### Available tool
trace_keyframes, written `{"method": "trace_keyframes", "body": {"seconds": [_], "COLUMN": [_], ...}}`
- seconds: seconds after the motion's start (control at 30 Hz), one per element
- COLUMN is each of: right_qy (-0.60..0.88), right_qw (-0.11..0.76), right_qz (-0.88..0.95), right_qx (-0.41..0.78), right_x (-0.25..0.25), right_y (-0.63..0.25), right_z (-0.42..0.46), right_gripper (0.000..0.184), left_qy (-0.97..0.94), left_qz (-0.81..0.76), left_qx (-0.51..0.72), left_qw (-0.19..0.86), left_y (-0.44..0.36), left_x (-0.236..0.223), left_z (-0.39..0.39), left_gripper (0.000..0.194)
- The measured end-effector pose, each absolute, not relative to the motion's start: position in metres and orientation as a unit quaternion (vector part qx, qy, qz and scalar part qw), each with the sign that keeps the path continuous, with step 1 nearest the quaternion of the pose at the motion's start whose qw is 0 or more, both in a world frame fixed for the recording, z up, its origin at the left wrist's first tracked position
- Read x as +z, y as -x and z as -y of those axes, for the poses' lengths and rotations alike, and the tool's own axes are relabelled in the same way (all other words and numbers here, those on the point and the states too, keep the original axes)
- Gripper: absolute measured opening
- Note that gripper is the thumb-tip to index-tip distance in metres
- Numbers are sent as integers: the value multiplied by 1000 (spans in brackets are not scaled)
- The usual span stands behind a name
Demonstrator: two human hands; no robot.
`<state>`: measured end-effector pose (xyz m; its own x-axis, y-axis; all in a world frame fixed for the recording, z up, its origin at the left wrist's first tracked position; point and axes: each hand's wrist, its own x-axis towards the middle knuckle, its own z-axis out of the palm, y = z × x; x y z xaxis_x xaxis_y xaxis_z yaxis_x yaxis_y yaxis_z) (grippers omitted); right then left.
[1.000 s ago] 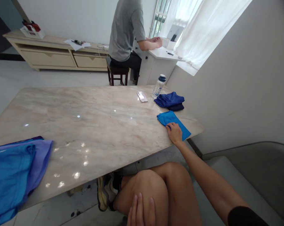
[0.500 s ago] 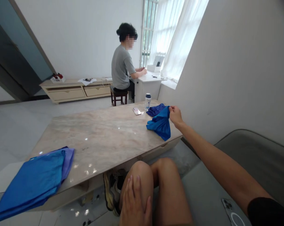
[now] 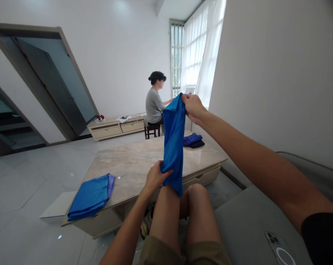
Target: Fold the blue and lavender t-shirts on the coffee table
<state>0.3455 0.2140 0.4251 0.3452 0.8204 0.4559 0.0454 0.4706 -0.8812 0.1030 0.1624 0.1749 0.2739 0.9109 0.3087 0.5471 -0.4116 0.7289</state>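
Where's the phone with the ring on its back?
The phone lies on the grey seat, at the lower right of the head view, beside the person's black sleeve.

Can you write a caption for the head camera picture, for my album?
Two hands, left below and right above, hold up a blue cloth before a marble-patterned table.

Bright blue cloth (image 3: 174,136), smooth with a slight sheen; gathered into a long, narrow, creased drape; upright in the air, its top corner pinched by the right hand (image 3: 193,107), its lower left edge by the left hand (image 3: 157,176).
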Motion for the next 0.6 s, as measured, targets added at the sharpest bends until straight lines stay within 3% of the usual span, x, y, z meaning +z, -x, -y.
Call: {"method": "trace_keyframes", "body": {"seconds": [0.03,0.1,0.17,0.27,0.47,0.6], "right_qy": [426,421,438,466,459,458], "right_qw": [699,707,721,745,754,744], "right_qz": [516,529,510,460,449,474], "right_qx": [253,205,164,131,140,110], "right_x": [439,466,489,515,533,551], "right_y": [-347,-353,-365,-384,-407,-419], "right_z": [-208,-196,-184,-168,-141,-120], "right_gripper": [21,12,6,22,37,38], "left_qy": [-766,-772,-767,-758,-721,-721], "left_qz": [-463,-424,-405,-417,-483,-450], "left_qx": [335,317,332,348,451,526], "left_qw": [294,352,370,361,209,37], "left_y": [-101,-90,-71,-37,14,35], "left_x": [184,201,227,287,432,507], "left_z": [-165,-169,-173,-182,-191,-177], "left_gripper": [43,35,43,56,50,53]}}
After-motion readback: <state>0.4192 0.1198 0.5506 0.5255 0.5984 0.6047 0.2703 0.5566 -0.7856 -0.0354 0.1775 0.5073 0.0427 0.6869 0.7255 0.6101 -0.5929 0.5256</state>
